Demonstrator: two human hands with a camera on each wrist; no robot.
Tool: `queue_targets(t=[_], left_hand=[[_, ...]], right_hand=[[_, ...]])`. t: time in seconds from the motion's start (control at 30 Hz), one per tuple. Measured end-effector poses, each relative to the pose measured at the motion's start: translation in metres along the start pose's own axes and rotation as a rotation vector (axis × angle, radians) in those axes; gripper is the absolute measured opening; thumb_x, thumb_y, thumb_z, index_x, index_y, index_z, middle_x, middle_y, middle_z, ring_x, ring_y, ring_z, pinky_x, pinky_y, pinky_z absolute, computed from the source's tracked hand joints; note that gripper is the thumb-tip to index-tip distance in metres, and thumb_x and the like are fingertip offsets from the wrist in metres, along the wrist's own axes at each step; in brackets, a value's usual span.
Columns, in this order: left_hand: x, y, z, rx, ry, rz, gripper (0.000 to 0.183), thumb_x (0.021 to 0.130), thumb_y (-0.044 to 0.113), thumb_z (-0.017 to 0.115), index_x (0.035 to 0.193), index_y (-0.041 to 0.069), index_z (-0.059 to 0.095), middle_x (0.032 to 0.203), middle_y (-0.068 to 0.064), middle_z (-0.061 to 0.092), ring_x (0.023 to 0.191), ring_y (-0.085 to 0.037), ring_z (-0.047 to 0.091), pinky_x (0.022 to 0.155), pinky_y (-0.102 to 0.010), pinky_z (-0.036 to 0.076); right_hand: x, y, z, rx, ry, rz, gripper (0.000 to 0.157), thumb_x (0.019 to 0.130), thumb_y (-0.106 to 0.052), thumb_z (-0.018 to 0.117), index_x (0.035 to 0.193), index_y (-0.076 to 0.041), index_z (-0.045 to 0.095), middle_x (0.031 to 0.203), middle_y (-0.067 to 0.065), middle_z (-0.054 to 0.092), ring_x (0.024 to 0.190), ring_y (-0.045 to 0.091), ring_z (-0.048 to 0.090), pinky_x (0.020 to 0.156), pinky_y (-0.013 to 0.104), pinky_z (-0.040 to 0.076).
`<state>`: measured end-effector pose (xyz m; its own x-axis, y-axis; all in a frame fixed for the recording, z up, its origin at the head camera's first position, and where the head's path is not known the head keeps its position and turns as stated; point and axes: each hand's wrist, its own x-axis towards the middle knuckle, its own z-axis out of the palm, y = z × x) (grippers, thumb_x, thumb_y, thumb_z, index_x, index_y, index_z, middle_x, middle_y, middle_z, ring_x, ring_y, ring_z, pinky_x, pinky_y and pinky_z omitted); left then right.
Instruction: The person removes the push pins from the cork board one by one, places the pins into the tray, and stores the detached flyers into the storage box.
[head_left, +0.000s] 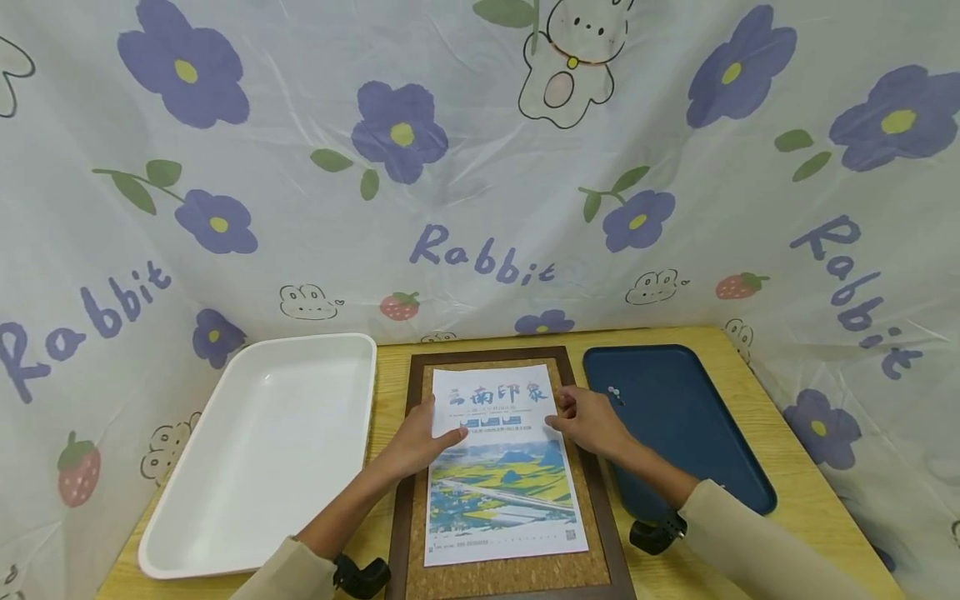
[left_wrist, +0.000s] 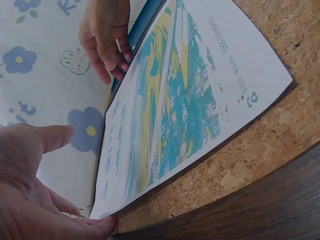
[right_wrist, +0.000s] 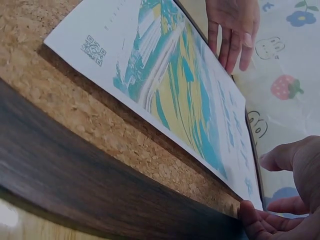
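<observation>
A printed poster sheet (head_left: 501, 467), with Chinese lettering above a yellow-and-blue landscape, lies on a cork board (head_left: 480, 577) in a dark wooden frame. At the sheet's upper left edge is my left hand (head_left: 417, 440), its thumb stretched above the paper. The left wrist view shows that hand's fingertips (left_wrist: 107, 225) touching the sheet's edge, the thumb lifted away. My right hand (head_left: 592, 421) is at the opposite edge with its fingers bent. In the right wrist view its fingertips (right_wrist: 248, 212) touch the sheet's corner area, and the thumb stands apart from them.
To the left of the board stands a white tray (head_left: 255, 450). A dark blue tray (head_left: 690, 425) lies on its right, holding a few small pale pins (head_left: 615, 392). Beneath everything is a wooden table (head_left: 817, 533), with a flower-and-rabbit patterned curtain (head_left: 480, 192) behind it.
</observation>
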<state>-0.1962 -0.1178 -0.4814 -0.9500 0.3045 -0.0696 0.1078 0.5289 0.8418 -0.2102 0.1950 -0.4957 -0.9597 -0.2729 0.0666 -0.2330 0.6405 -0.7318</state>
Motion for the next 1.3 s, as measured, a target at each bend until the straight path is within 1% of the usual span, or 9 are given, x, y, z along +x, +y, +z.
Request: queue_targets(t=[0.07, 0.17, 0.4, 0.53, 0.73, 0.93, 1.03, 1.13, 1.3], left_hand=[[-0.0014, 0.0005, -0.0010, 0.030, -0.001, -0.036, 0.085, 0.103, 0.022, 0.071, 0.162, -0.015, 0.023, 0.160, -0.036, 0.039, 0.149, -0.052, 0.039, 0.118, -0.066, 0.035], [-0.0030, 0.0005, -0.0016, 0.068, 0.003, -0.079, 0.089, 0.102, 0.028, 0.072, 0.160, -0.018, 0.022, 0.164, -0.039, 0.029, 0.151, -0.055, 0.032, 0.119, -0.067, 0.034], [-0.0020, -0.0008, 0.0004, 0.063, 0.043, -0.053, 0.072, 0.102, 0.023, 0.073, 0.156, -0.013, 0.040, 0.154, -0.034, 0.045, 0.137, -0.049, 0.050, 0.109, -0.063, 0.045], [-0.0024, -0.0025, 0.0006, 0.063, 0.062, -0.054, 0.071, 0.100, 0.022, 0.075, 0.155, -0.011, 0.044, 0.158, -0.034, 0.041, 0.141, -0.051, 0.046, 0.111, -0.063, 0.043], [-0.0047, -0.0033, -0.0007, 0.069, 0.078, -0.081, 0.079, 0.098, 0.024, 0.078, 0.157, -0.013, 0.039, 0.162, -0.037, 0.032, 0.148, -0.056, 0.036, 0.115, -0.067, 0.038], [-0.0065, -0.0045, -0.0006, 0.058, 0.101, -0.078, 0.077, 0.097, 0.018, 0.079, 0.157, -0.012, 0.041, 0.160, -0.038, 0.032, 0.132, -0.051, 0.052, 0.105, -0.062, 0.049], [-0.0067, -0.0055, -0.0008, 0.077, 0.101, -0.058, 0.073, 0.096, 0.016, 0.080, 0.154, -0.010, 0.046, 0.155, -0.036, 0.041, 0.129, -0.048, 0.056, 0.102, -0.061, 0.051], [-0.0070, -0.0070, -0.0012, 0.106, 0.086, -0.050, 0.067, 0.095, 0.017, 0.081, 0.151, -0.006, 0.053, 0.141, -0.030, 0.056, 0.120, -0.042, 0.061, 0.096, -0.056, 0.055], [-0.0081, -0.0084, -0.0018, 0.121, 0.077, -0.028, 0.057, 0.094, 0.013, 0.081, 0.145, -0.003, 0.061, 0.107, -0.014, 0.067, 0.090, -0.024, 0.061, 0.073, -0.040, 0.052]], right_hand=[[-0.0001, -0.0010, 0.0009, 0.003, -0.004, 0.000, 0.042, 0.098, -0.012, 0.075, 0.130, 0.012, 0.063, 0.098, 0.012, 0.067, 0.082, 0.017, 0.061, 0.072, 0.036, 0.049], [-0.0005, -0.0011, 0.0022, 0.001, -0.002, 0.001, 0.040, 0.098, -0.012, 0.076, 0.128, 0.012, 0.064, 0.101, 0.015, 0.069, 0.086, 0.020, 0.065, 0.075, 0.038, 0.053], [0.0001, 0.0004, 0.0046, 0.017, 0.026, 0.013, 0.048, 0.097, -0.010, 0.077, 0.137, 0.012, 0.062, 0.117, 0.023, 0.069, 0.097, 0.027, 0.069, 0.080, 0.041, 0.059], [0.0005, 0.0007, 0.0059, 0.030, 0.039, 0.012, 0.043, 0.095, -0.007, 0.078, 0.133, 0.010, 0.066, 0.114, 0.022, 0.068, 0.092, 0.024, 0.068, 0.077, 0.039, 0.058], [-0.0013, 0.0021, 0.0075, 0.042, 0.058, 0.015, 0.043, 0.091, -0.003, 0.081, 0.130, 0.007, 0.068, 0.119, 0.022, 0.062, 0.090, 0.024, 0.068, 0.076, 0.039, 0.060], [-0.0038, 0.0033, 0.0076, 0.064, 0.054, 0.025, 0.044, 0.089, -0.001, 0.082, 0.131, 0.005, 0.068, 0.120, 0.022, 0.063, 0.090, 0.023, 0.067, 0.075, 0.039, 0.059], [-0.0047, 0.0037, 0.0078, 0.079, 0.041, 0.024, 0.044, 0.089, -0.001, 0.081, 0.131, 0.005, 0.068, 0.114, 0.019, 0.067, 0.088, 0.022, 0.066, 0.071, 0.037, 0.057], [-0.0046, 0.0041, 0.0082, 0.081, 0.039, 0.026, 0.043, 0.089, -0.001, 0.081, 0.130, 0.004, 0.069, 0.109, 0.016, 0.069, 0.086, 0.019, 0.065, 0.070, 0.034, 0.054], [-0.0035, 0.0040, 0.0084, 0.088, 0.040, 0.012, 0.039, 0.090, 0.000, 0.080, 0.127, 0.005, 0.071, 0.104, 0.013, 0.069, 0.083, 0.016, 0.062, 0.069, 0.031, 0.051]])
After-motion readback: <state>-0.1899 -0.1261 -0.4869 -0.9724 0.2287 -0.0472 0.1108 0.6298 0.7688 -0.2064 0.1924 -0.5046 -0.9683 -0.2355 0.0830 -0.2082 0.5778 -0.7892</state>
